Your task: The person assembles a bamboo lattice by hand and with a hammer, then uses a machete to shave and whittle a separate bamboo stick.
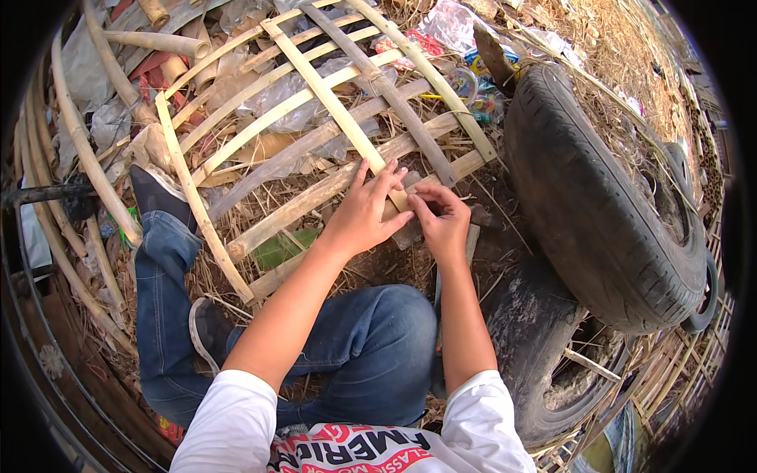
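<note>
A lattice of flat bamboo strips [315, 130] lies on the ground before me, woven in crossing rows. My left hand [364, 211] rests flat on it with fingers spread, pressing on a pale strip [331, 102] that runs diagonally up to the left. My right hand [441, 219] is beside it, fingers pinched on the near end of a strip at the lattice's lower right corner. The two hands almost touch. My legs in blue jeans [371, 347] are folded below the lattice.
Two worn black tyres [599, 213] lie to the right, one [544, 339] nearer to me. Loose bamboo poles [87, 158], dry grass and plastic litter [465, 31] surround the lattice. A dark metal bar [43, 193] is at the left.
</note>
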Demonstrator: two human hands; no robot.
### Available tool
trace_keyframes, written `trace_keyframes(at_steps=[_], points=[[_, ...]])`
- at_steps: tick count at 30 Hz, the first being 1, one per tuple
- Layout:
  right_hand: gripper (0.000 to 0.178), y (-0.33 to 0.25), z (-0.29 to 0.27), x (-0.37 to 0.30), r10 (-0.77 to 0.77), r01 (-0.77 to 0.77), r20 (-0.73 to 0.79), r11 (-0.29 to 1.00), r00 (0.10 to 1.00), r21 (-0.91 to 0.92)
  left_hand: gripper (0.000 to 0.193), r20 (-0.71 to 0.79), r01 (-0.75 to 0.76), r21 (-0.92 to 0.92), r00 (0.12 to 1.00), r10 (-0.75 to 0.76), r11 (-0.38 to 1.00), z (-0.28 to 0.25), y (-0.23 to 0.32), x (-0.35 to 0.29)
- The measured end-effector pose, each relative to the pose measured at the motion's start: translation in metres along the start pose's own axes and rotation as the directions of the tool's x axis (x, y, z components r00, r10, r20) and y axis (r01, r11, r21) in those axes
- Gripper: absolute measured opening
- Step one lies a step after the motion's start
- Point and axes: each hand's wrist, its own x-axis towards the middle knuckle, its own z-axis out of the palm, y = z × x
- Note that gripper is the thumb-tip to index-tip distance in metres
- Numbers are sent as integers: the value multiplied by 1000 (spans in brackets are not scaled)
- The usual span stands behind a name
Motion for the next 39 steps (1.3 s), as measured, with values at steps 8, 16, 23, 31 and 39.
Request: trace_keyframes(at_steps=[8,16,23,31,39], points=[[7,-1,1,6,-202,199,-10,972,979,-127,87,38,64,28,997,-65,998,-5,6,15],[8,-11,-2,11,-322,336,94,904,942,-265,98,44,26,23,999,-27,999,-3,4,9],[11,-4,-2,7,-457,472,122,833,881,-288,101,50,38,25,998,-39,999,-2,7,6],[12,4,6,2,-530,527,63,810,846,-257,100,21,19,25,1000,-20,1000,-3,4,4],[14,9,2,7,-549,551,72,809,833,-206,100,13,32,33,999,-33,999,-5,8,8]])
